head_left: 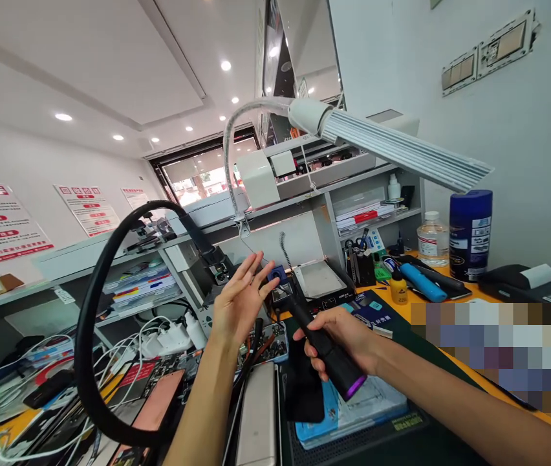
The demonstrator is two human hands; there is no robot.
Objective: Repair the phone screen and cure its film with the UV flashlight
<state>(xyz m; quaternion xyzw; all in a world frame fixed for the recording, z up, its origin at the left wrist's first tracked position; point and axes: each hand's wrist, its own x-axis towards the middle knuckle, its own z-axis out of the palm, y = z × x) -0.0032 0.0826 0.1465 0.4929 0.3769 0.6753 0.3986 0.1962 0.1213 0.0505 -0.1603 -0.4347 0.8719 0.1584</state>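
Note:
In the head view, my right hand (341, 336) is wrapped round a black flashlight (330, 362) whose front end glows purple. The flashlight slants down over a black phone (302, 391) and a blue, clear-topped box or pad (372, 411) on the dark green mat. My left hand (241, 298) is raised just left of the flashlight's tail, palm up with fingers spread, holding nothing. Behind it stands a small blue device (275, 277), partly hidden by the fingers. Below and between my forearms lies a silver phone (257, 417).
A thick black flexible hose (81, 349) arcs at left over phones, cables and white chargers (169, 340). Overhead reaches a white gooseneck lamp (401, 144). At right stand a yellow bottle (398, 288), a clear bottle (432, 239), a dark blue canister (469, 236) and a black printer (537, 285).

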